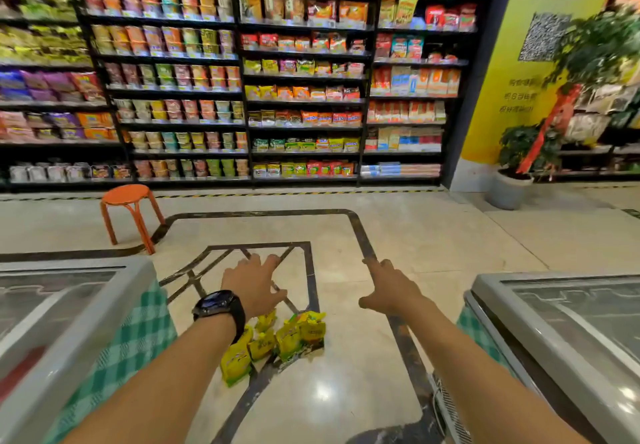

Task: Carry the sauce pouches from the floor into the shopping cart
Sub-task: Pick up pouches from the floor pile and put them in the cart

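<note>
Several yellow-and-green sauce pouches (277, 339) stand in a loose cluster on the polished floor in front of me. My left hand (254, 286), with a black watch on the wrist, is stretched out above and just beyond them, fingers apart and holding nothing. My right hand (389, 287) reaches forward to the right of the pouches, also empty with fingers spread. My left forearm hides part of the leftmost pouches. No shopping cart is in view.
A chest freezer (69, 308) with a green checked cloth stands at my left, another freezer (554, 319) at my right. An orange stool (130, 213) stands ahead left, a potted plant (510, 180) ahead right. Stocked shelves (304, 72) line the back wall.
</note>
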The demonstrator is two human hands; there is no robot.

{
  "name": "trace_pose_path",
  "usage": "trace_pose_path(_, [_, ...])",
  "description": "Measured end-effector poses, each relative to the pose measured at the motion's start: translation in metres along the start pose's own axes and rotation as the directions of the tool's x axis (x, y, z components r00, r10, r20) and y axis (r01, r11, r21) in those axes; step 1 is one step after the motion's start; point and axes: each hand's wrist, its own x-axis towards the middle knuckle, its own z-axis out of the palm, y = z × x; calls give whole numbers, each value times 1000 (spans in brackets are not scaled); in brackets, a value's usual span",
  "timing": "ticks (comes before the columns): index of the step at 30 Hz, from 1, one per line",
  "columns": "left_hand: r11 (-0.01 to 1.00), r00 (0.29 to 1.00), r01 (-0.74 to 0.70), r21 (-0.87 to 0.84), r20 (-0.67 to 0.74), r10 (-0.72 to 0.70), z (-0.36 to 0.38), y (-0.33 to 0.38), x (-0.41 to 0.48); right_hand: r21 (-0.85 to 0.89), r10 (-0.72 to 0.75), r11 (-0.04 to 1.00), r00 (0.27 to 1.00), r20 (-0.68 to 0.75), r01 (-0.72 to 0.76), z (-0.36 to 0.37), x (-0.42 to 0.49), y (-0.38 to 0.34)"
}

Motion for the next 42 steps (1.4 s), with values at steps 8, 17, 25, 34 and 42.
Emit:
trace_pose_path(8, [987,973,149,-67,190,-134,73,-25,143,36,-1,999,977,215,-6,30,185,35])
trace_pose_path(17, [956,893,237,-174,427,-144,236,-79,318,73,80,990,897,435,-124,140,391,55])
trace_pose_path(25, [833,726,455,-314,673,-142,470,-100,405,172,132,938,772,622,-299,336,539,101])
trace_pose_path(34, [422,624,762,-491,731,-277,793,-89,445,212,88,945,817,569,-249,610,676,200])
trace_pose_path(42, [201,746,627,-753,506,-432,903,-72,447,583,-131,809,943,306,-77,749,722,216])
